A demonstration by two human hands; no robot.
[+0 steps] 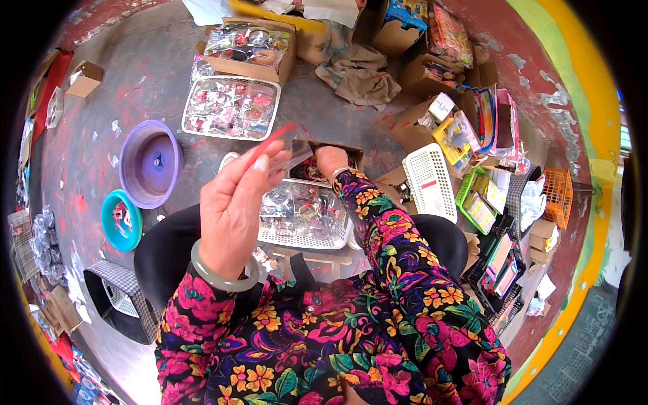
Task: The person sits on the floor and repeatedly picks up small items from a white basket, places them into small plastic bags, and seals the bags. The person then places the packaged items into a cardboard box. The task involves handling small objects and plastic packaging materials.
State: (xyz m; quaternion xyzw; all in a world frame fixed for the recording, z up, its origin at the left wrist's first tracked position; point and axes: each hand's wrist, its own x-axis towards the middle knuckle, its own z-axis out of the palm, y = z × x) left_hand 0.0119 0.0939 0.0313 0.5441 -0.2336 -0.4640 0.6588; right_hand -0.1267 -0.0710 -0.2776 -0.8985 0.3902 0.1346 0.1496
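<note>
Pinching a red-edged clear bag [298, 154] just above frame centre, our left hand [236, 182] likely holds it near the cardboard box [360, 160] for easy reach; our right hand [331, 160] sits inside, grip hidden, untellable.

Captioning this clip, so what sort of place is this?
Probably a packing workspace or storeroom: a white basket of clear packets, a filled cardboard box and a purple tub on the floor.

Grey floor [94, 148] sprawling across my feed, scuffed and flecked with red, a dark-red band [577, 169] curving down my right, paint flaking in pale patches, light-green stripe [582, 101] and yellow stripe [604, 121] hugging it, white glare [131, 361] flaring lower left
</note>
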